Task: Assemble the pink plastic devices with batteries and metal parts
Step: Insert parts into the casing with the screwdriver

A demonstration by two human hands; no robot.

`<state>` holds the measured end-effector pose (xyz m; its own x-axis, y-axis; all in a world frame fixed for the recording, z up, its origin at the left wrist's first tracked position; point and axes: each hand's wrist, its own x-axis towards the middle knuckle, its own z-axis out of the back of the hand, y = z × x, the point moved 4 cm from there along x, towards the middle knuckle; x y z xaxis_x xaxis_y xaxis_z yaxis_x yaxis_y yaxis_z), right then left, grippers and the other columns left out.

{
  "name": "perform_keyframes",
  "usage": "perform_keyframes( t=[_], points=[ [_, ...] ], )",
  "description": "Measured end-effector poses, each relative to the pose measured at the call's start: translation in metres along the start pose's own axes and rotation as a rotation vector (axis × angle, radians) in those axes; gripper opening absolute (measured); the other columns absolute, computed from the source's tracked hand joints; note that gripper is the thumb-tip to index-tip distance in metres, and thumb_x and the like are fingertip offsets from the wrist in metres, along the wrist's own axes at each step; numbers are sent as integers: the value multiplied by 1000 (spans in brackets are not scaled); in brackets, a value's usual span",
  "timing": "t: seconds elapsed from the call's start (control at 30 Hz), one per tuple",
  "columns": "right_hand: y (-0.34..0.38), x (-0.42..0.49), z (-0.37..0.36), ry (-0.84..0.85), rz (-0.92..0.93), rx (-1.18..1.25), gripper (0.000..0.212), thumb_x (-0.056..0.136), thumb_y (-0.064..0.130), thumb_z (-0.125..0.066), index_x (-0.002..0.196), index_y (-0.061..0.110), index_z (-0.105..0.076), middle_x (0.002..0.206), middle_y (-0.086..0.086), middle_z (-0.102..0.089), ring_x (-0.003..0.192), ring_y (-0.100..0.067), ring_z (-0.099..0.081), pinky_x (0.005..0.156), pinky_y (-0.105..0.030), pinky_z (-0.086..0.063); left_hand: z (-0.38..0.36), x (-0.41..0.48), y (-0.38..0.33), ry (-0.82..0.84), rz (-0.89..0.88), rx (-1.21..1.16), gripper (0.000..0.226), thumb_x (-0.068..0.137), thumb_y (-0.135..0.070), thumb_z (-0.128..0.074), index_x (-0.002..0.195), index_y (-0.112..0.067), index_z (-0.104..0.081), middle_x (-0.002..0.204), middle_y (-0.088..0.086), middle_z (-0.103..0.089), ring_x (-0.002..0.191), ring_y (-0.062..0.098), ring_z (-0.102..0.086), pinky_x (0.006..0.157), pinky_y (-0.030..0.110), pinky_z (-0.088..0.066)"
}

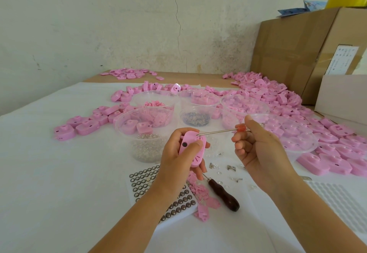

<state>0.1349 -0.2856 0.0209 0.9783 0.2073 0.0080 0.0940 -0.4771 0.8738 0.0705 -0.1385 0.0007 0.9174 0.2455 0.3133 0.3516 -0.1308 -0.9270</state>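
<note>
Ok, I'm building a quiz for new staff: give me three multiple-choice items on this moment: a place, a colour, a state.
1. Where does the dark-handled tool lie? A on the floor; B on the table beside the battery sheet; C in a drawer.
2. What colour is the handle of the screwdriver in the right hand? A blue; B green; C red.
3. What is the left hand doing? A gripping a pink device; B lying flat; C waving.
Answers: B, it lies by that sheet; C, red shows between the fingers; A, it curls round the device.

Pink slotted device (193, 158), dark disc (184, 144) set in its face, raised above rows of button cells (176, 204)
</note>
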Motion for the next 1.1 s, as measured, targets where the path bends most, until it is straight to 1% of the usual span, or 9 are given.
perform_keyframes(
  t=[0.13,0.53,0.73,0.83,0.9,1.1],
  points=[
    [-1,1,0,15,-3,-13,28,89,30,-57,73,8,-60,51,-4,-59,36,-8,-50,38,-14,-44,0,0,-1,-7,1,4,13,91,0,-50,97,-10,-55,77,1,-70,43,17,-54,34,21,-41],
    [-2,0,0,0,-4,3,27,90,27,-57,70,9,-59,51,-6,-59,35,-9,-50,37,-15,-43,0,-1,-3,-32,-2,27,9,90,-4,-54,94,-11,-57,78,3,-69,42,20,-53,34,21,-39],
    [-2,-2,-1,1,-11,6,27,91,26,-56,69,10,-58,51,-6,-59,35,-9,-49,37,-15,-42,2,0,-4,-51,-8,44,17,89,-1,-54,87,-17,-59,79,4,-69,44,18,-53,35,23,-40],
    [-2,-3,-2,8,-20,1,28,91,26,-55,69,10,-57,50,-6,-58,35,-9,-49,37,-15,-42,1,1,-4,-65,9,12,13,80,-11,-60,79,-23,-62,80,5,-70,45,18,-53,36,21,-38],
    [-2,-3,-3,8,-25,-5,28,91,27,-55,70,10,-57,50,-5,-58,35,-9,-49,37,-15,-42,1,2,-4,-67,13,-5,11,72,-16,-58,76,-25,-62,81,6,-71,44,18,-52,36,21,-37],
    [-1,-4,-4,25,6,32,27,91,26,-55,69,10,-59,52,-6,-58,37,-10,-49,38,-15,-42,1,2,-2,-72,15,20,13,69,-16,-56,75,-25,-63,80,6,-71,44,18,-51,37,20,-37]
  ],
)
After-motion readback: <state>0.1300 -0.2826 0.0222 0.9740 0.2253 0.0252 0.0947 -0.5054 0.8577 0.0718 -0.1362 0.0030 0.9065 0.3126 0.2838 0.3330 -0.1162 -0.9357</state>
